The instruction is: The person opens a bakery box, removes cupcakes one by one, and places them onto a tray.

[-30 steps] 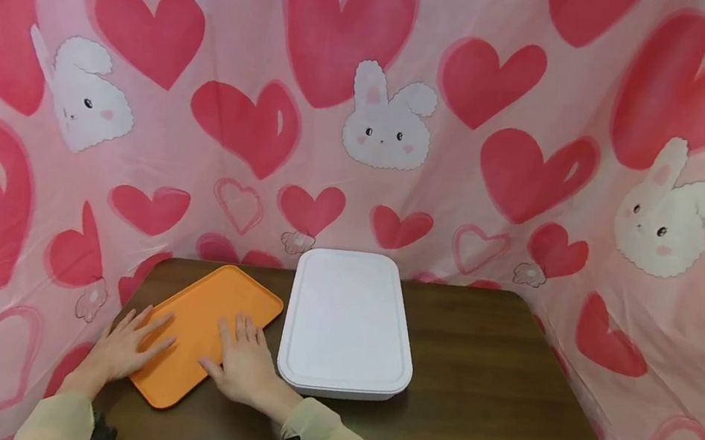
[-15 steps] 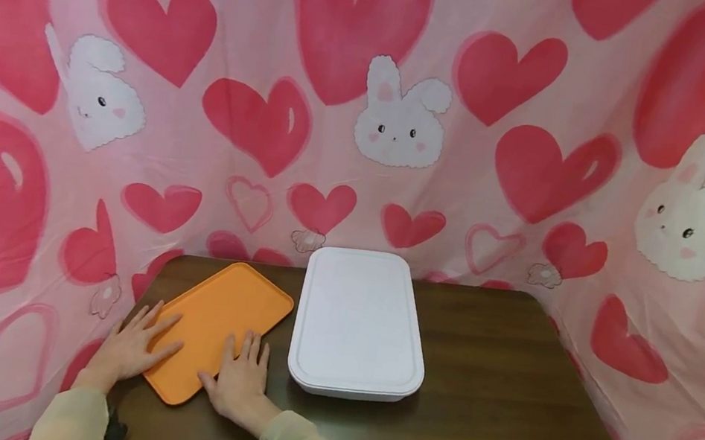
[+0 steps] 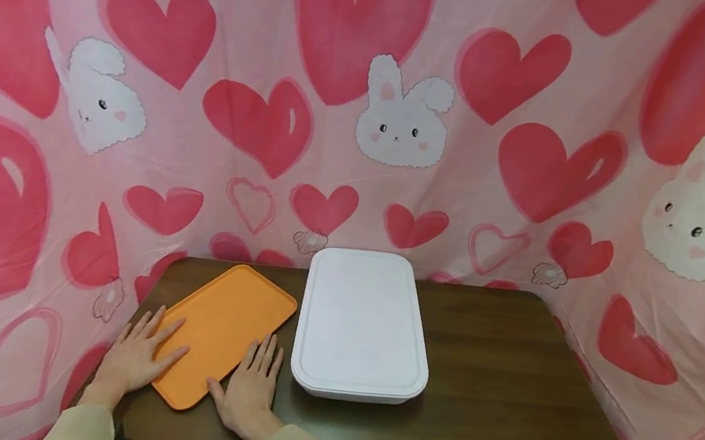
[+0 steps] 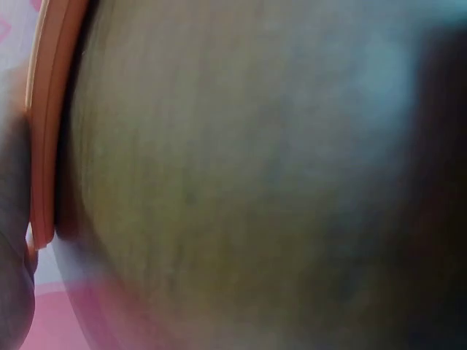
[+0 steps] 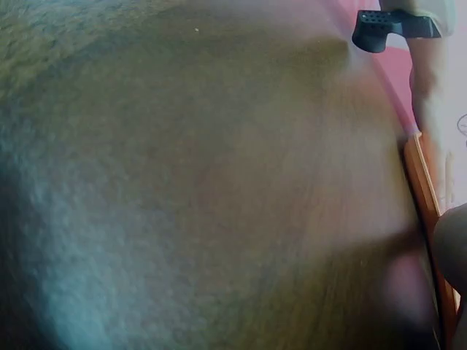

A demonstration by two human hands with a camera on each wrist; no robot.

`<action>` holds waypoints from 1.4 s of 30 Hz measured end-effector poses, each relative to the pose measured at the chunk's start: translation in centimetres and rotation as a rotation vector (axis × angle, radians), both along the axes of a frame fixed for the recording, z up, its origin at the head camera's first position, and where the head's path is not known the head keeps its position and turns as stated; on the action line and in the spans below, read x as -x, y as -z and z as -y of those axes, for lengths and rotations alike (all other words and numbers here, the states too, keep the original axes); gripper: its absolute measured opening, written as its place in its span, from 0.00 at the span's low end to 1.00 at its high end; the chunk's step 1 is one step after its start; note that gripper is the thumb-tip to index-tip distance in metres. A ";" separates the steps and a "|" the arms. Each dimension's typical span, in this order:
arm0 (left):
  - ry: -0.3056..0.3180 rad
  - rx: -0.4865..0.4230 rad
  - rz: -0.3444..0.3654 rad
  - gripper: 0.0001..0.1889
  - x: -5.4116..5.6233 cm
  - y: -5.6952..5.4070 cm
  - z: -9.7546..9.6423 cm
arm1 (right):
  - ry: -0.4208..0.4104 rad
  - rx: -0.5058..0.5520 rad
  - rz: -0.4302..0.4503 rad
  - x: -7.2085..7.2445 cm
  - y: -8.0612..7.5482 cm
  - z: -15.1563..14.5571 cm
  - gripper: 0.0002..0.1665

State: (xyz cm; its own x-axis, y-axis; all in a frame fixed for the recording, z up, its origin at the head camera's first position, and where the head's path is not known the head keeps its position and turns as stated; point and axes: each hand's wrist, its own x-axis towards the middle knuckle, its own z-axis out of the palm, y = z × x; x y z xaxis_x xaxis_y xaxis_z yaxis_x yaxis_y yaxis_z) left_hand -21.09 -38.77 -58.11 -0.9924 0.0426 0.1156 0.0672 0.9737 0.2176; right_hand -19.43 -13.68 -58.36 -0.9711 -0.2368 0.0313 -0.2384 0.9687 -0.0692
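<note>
An orange rectangular tray (image 3: 223,322) with a low raised rim lies slanted on the left of the dark wooden table. Over its left edge spreads my left hand (image 3: 133,360), fingers straight, thumb and forefinger reaching onto the tray surface. My right hand (image 3: 251,390) lies along the tray's lower right edge, its fingers extended and its thumb at the rim. The tray's edge (image 4: 51,131) shows beside part of the hand in the left wrist view. In the right wrist view the tray rim (image 5: 423,175) runs down the right side.
A white lidded box (image 3: 364,327) stands just right of the tray, near the right fingertips. The brown table (image 3: 504,392) extends to the right. Pink cloth (image 3: 470,154) printed with hearts and rabbits hangs around the back and sides.
My right hand has slid off the tray surface to its right edge, fingers now closer together. My left hand stays at the left edge. The head view has shifted slightly.
</note>
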 end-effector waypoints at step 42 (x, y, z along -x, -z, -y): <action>-0.324 -0.100 0.147 0.46 -1.8 -0.7 -8.0 | -0.212 -0.051 0.087 3.7 -1.2 -3.8 0.38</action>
State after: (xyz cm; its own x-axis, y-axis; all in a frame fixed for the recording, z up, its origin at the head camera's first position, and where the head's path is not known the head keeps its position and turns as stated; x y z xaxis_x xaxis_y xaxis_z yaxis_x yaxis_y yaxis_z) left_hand -19.26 -30.80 -57.44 -0.9588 -0.2811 -0.0417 -0.2804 0.9126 0.2974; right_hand -23.15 -9.92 -57.12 -0.8979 -0.4350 -0.0677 -0.4324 0.9003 -0.0505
